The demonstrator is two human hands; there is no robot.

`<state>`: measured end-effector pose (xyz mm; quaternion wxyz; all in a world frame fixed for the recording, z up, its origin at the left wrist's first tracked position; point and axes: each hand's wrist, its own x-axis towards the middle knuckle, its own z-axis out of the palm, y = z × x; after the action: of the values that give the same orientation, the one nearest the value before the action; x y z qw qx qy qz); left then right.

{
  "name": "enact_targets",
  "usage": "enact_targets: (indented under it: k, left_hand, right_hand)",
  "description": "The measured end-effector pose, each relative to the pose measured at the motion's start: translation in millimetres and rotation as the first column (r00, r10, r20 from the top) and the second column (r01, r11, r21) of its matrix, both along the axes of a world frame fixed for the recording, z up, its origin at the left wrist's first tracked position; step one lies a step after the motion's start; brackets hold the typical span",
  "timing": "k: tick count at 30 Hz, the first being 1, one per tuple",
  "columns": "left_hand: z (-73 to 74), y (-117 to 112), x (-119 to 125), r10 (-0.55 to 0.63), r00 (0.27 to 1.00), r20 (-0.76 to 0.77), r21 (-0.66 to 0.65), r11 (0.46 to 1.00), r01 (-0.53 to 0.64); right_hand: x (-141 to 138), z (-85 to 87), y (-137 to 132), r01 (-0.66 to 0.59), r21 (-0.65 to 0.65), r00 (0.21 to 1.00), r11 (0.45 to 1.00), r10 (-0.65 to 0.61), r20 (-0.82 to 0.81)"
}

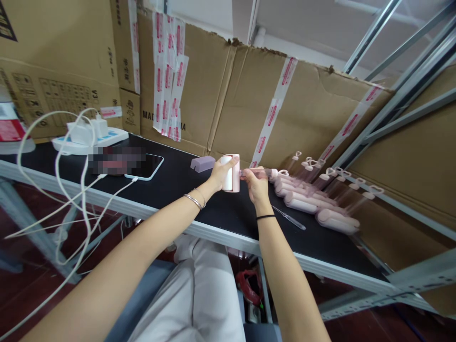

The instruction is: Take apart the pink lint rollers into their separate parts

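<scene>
A lint roller [235, 183] with a white roll in a pale pink frame is held level above the black table. My left hand [218, 175] grips its roller head, with the thumb across the top of the frame. My right hand [257, 184] is closed around the translucent pink handle, whose looped end points right. Close by on the right lie several more lint rollers [301, 202] in a row, their handles leaning up toward the cardboard. Below my right wrist rests a thin screwdriver [294, 220]. Left of the roller is a purple block-shaped piece [202, 164].
A phone [151, 168] with a cable lies on the left, beside a blurred-out patch. Behind it sits a white power strip [116, 140] with plugs, and loose white cables [83, 190] hang over the table edge. Taped cardboard [228, 95] and a metal shelf frame [377, 123] enclose the table.
</scene>
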<state>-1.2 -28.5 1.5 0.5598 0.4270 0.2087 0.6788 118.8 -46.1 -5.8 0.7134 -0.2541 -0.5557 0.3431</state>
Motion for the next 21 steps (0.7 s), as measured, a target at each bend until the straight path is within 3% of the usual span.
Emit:
enact_targets:
  k: [6,8,9,11,13,14,15,17,19,21]
  left_hand:
    - [-2.1,6.7,2.5,0.017,0.999,-0.045,0.027,1.0,-0.016]
    - [-2.6,15.2,-0.8,0.128,0.972,-0.197,0.047,0.991,-0.121]
    - [-2.8,20.0,-4.5,0.223,0.925,-0.307,0.084,0.975,-0.207]
    - [-4.0,28.7,-15.9,0.458,0.727,-0.511,0.238,0.888,-0.392]
    - [-7.7,34.5,-30.5,0.649,0.432,-0.626,0.426,0.749,-0.507]
    - [-10.4,36.0,-37.6,0.683,0.282,-0.674,0.486,0.697,-0.527]
    - [-13.4,36.6,-44.0,0.664,0.145,-0.733,0.507,0.676,-0.534]
    - [-19.1,35.9,-52.9,0.533,-0.057,-0.844,0.478,0.701,-0.529]
    - [-21.6,34.0,-56.6,0.422,-0.166,-0.891,0.44,0.72,-0.537]
    - [-20.1,33.3,-56.5,0.376,-0.186,-0.908,0.413,0.725,-0.551]
  right_hand:
    - [-5.4,-4.4,2.2,0.102,0.029,0.994,0.994,-0.103,0.044]
    - [-7.2,-7.0,4.6,0.131,0.017,0.987,0.991,-0.132,0.095]
    - [-7.7,-8.2,6.1,0.153,-0.003,0.982,0.988,-0.151,0.116]
    - [-7.4,-9.9,9.3,0.215,-0.061,0.971,0.975,-0.207,0.12]
    - [-5.3,-10.3,12.1,0.27,-0.134,0.963,0.954,-0.265,0.056]
    - [-3.6,-10.0,13.2,0.283,-0.175,0.958,0.943,-0.286,0.008]
    - [-1.8,-9.4,13.9,0.281,-0.221,0.954,0.934,-0.297,-0.042]
    - [1.9,-7.6,14.7,0.241,-0.311,0.944,0.919,-0.296,-0.144]
    - [4.9,-5.3,14.7,0.212,-0.367,0.921,0.906,-0.31,-0.234]
    - [7.3,-2.8,14.2,0.223,-0.39,0.88,0.893,-0.357,-0.315]
